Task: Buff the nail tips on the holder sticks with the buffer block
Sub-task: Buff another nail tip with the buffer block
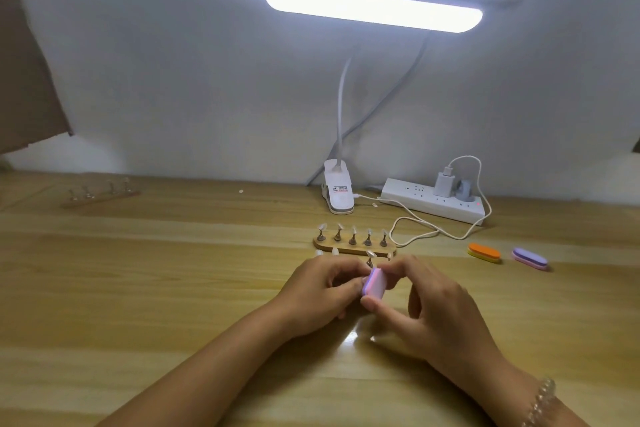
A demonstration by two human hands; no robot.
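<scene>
My right hand (426, 305) pinches a small pink and purple buffer block (374, 282) between thumb and fingers at the table's middle. My left hand (318, 291) is curled beside it, its fingers around a holder stick whose nail tip is hidden by the block. Just behind my hands lies a wooden base (353, 248) carrying several metal holder sticks (353, 236) topped with clear nail tips. Another holder stick (370, 258) stands right behind the block.
A clip lamp (337, 194) and a white power strip (433, 201) with a looping cable sit at the back. Orange (484, 252) and purple (530, 257) buffer blocks lie to the right. A second wooden base (100, 196) with sticks lies far left.
</scene>
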